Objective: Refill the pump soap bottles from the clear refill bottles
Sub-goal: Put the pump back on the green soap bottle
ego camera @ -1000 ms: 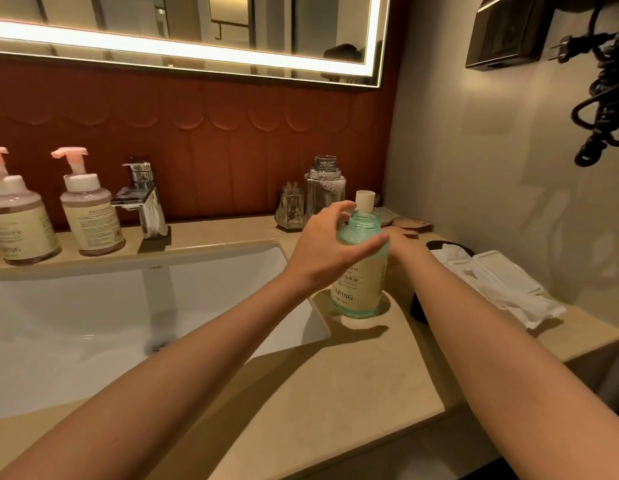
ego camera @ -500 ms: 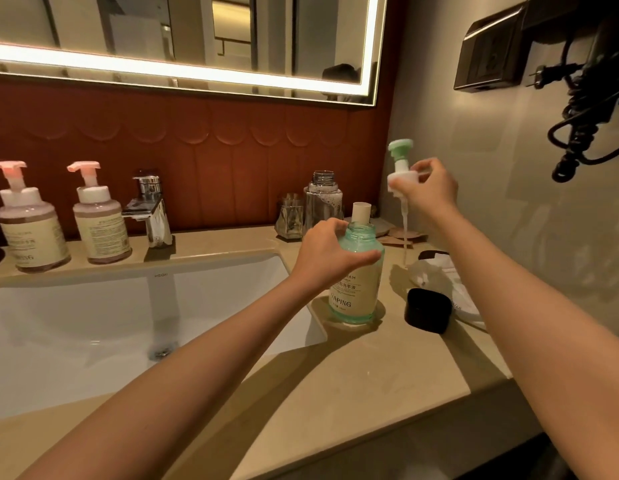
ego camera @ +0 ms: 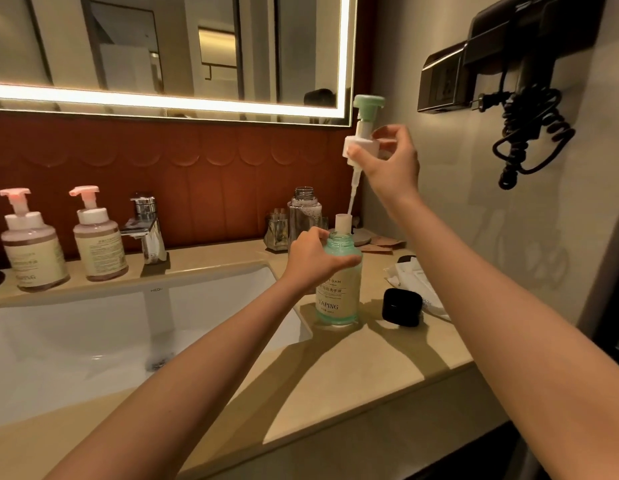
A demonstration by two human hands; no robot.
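On the counter (ego camera: 336,393), the likely slick bottle (ego camera: 339,296) is shoulder-gripped by the left hand (ego camera: 311,261), the light pump (ego camera: 361,143) collar-pinched by the right hand (ego camera: 391,161).

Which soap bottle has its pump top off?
The green bottle gripped by the left hand; the right hand holds its green pump above it. Both pink-pump bottles left of the tap have theirs on.

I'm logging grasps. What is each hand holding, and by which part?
The left hand grips the green bottle around its shoulder, below the open neck. The right hand holds the pump head by its white collar, above the bottle.
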